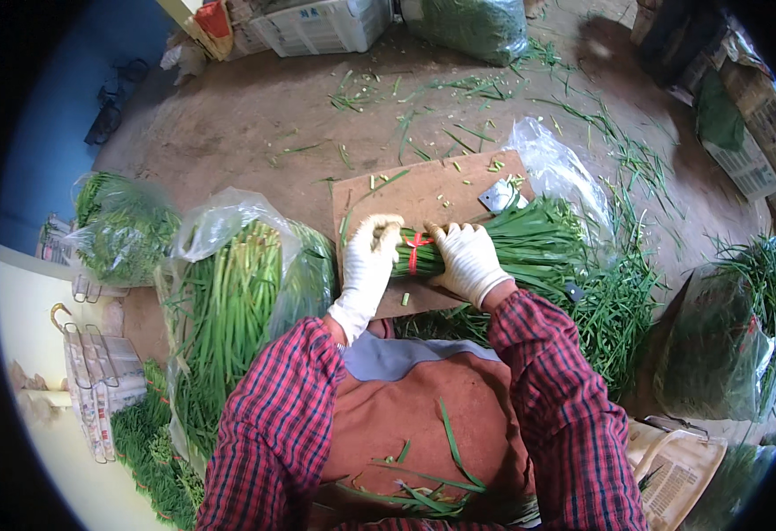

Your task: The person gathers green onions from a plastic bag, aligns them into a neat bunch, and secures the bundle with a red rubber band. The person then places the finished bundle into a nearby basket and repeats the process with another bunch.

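Note:
A bundle of long green leafy stalks (527, 239) lies across a brown board (421, 189), with a red tie (416, 252) around it near its left end. My left hand (371, 265), in a white knitted glove, is at the stalk end just left of the tie, its fingers curled. My right hand (469, 260), gloved the same way, grips the bundle from above, right of the tie. A metal blade (499, 196) rests on the board behind the bundle, partly hidden by leaves. Short cut stem pieces (497, 164) are scattered on the board.
Left of the board, an open plastic bag (228, 206) holds upright stalks (242, 292); a smaller bag of greens (125, 226) is beyond it. Loose leaves (617, 318) are heaped at right, near a filled bag (713, 345). A white crate (325, 30) stands at the back.

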`<state>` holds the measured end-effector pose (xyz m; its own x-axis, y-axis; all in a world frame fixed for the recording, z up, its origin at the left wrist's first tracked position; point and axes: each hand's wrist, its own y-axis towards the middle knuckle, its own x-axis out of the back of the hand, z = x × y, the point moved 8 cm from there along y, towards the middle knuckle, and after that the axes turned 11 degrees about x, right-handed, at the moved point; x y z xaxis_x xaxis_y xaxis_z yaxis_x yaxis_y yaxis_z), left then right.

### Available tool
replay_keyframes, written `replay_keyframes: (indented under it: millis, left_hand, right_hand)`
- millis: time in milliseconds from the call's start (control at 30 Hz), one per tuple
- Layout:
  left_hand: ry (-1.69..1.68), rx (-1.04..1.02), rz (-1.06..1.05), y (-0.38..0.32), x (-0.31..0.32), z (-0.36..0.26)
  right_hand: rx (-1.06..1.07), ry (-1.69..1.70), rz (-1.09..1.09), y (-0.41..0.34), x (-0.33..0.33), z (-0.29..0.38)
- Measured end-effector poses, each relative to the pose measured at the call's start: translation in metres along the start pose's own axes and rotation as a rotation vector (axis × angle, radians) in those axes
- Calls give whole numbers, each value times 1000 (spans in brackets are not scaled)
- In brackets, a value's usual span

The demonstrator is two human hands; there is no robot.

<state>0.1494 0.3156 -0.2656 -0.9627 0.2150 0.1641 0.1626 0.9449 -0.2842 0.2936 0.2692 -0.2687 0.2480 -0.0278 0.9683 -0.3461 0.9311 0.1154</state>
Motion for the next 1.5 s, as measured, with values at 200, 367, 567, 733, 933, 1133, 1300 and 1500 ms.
replay_keyframes:
  millis: [200, 367, 567, 733, 933, 1133, 1300, 1500]
  left_hand:
    - [132, 438, 497, -88, -6, -25]
    - [-297, 32, 198, -91, -9, -139]
    - [98, -371, 490, -113, -50, -245]
    - [907, -414, 379, -71, -97, -166]
    - [1148, -187, 416, -23, -117, -29]
    - [1343, -167, 405, -11, -138, 0]
    - [1464, -179, 360, -11, -169, 4]
    - [1550, -84, 326, -4, -175, 13]
  right_hand:
    - [-177, 133, -270, -25, 96, -7]
    - [-70, 269, -804, -70, 196, 47]
    - [-189, 582, -945, -137, 168, -40]
    - [-595, 207, -320, -166, 37, -97]
    - [-620, 119, -168, -163, -16, -129]
    - [-554, 154, -213, -177, 10, -118]
    - [-819, 914, -553, -206, 21, -82]
    - [-640, 779, -505, -215, 45, -28]
